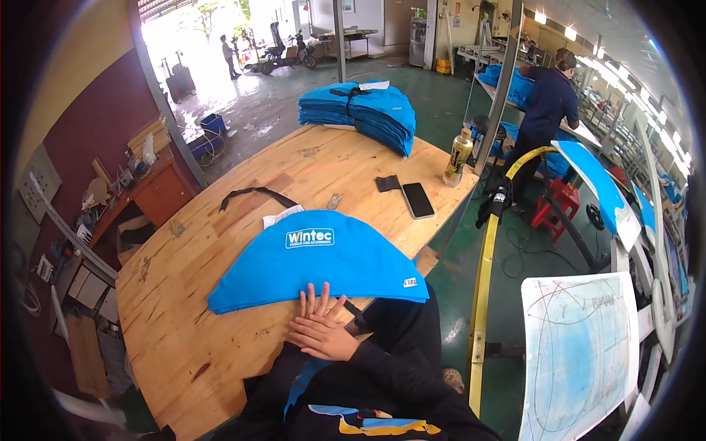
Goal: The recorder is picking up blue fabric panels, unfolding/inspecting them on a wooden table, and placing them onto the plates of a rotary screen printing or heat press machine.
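A blue half-round cloth piece (316, 261) with a white printed logo lies on the wooden table in front of me, its straight edge toward me. It appears to be a stack, but its thickness is hard to judge. My left hand (315, 303) rests at the near edge, fingers stretched out and tips on the cloth. Across its back lies my right hand (323, 338), flat with fingers slightly apart. Neither holds anything. Beyond the cloth a black fabric strip (259, 192) trails over the table, beside a white paper (282, 215) partly covered by the cloth.
On the far part of the table (191, 294) sits a tied stack of blue cloth pieces (357, 114). A phone (418, 200), dark patch (387, 184) and drink bottle (458, 156) stand at the right. Beyond are a yellow-edged frame (482, 294), marked sheet (577, 353) and person (548, 99).
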A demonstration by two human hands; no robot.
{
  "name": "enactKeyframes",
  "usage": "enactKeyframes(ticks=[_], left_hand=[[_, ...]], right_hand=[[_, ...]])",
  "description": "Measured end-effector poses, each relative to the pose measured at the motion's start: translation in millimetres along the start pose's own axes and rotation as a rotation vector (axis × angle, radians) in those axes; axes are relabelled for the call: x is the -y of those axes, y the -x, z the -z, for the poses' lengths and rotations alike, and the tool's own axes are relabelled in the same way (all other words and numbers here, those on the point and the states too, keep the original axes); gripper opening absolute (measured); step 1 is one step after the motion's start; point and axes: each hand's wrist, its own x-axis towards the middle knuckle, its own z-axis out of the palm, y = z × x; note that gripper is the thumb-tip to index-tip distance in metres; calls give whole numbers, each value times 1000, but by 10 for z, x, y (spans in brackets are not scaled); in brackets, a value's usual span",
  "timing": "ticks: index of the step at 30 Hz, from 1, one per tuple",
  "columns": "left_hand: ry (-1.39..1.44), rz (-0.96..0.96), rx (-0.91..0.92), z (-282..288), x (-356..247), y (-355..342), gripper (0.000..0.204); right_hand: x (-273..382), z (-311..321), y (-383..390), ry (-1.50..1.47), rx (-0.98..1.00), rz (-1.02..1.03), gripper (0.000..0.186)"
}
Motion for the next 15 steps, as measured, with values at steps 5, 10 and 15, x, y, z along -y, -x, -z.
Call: enactKeyframes(ticks=[5,10,15], left_hand=[[-71,24,-25,-2,101,85,80],[-49,-20,-73,96,60,85,81],[-17,-3,-108,111,27,51,72]], right_hand=[[16,-65,-58,-40,-15,-6,37],[40,-39,-46,7,-10,5,31],[44,-17,-20,13,3,-6,32]])
